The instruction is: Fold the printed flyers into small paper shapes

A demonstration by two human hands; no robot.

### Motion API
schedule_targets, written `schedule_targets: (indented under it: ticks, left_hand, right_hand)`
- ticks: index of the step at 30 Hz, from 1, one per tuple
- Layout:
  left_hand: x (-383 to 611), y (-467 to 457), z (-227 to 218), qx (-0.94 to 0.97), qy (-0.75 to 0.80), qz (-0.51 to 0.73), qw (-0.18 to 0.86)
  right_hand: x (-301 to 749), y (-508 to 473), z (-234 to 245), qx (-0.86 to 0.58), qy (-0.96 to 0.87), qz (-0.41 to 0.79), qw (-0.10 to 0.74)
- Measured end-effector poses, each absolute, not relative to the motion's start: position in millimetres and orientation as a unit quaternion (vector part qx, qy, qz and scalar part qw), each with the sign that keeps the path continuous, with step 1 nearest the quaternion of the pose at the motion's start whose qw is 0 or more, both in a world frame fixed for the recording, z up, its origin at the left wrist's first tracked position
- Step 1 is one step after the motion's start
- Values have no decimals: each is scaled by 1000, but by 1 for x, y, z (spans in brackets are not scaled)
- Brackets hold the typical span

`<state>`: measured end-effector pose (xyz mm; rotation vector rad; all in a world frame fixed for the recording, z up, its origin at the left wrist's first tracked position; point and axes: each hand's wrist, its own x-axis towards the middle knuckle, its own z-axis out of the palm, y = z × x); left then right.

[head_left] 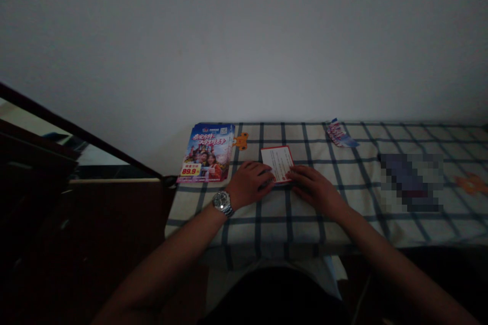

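Note:
A folded flyer (279,158), white with printed lines and a red border, lies on the checked cloth in front of me. My left hand (251,181), with a metal watch (222,203) on its wrist, has its fingers curled on the flyer's lower left edge. My right hand (313,188) holds the lower right edge, fingers bent over it. Both thumbs sit near the flyer's bottom side. To the left of my left hand lies a stack of colourful flyers (206,155), its top sheet marked 89.9.
The blue-and-white checked tablecloth (244,223) reaches back to a plain wall (267,51). A creased, colourful paper piece (342,134) lies at the back right. Farther right is a pixelated dark object (412,182). A dark rail (84,134) slants down at the left.

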<state>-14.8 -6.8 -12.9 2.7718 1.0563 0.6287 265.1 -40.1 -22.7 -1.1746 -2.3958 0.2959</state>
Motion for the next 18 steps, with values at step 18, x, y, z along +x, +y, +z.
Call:
schedule_targets:
  ticks: [18]
  left_hand:
    - [-20, 0, -19, 916, 332, 215, 62]
  right_hand:
    - [265, -24, -20, -475, -829, 134, 264]
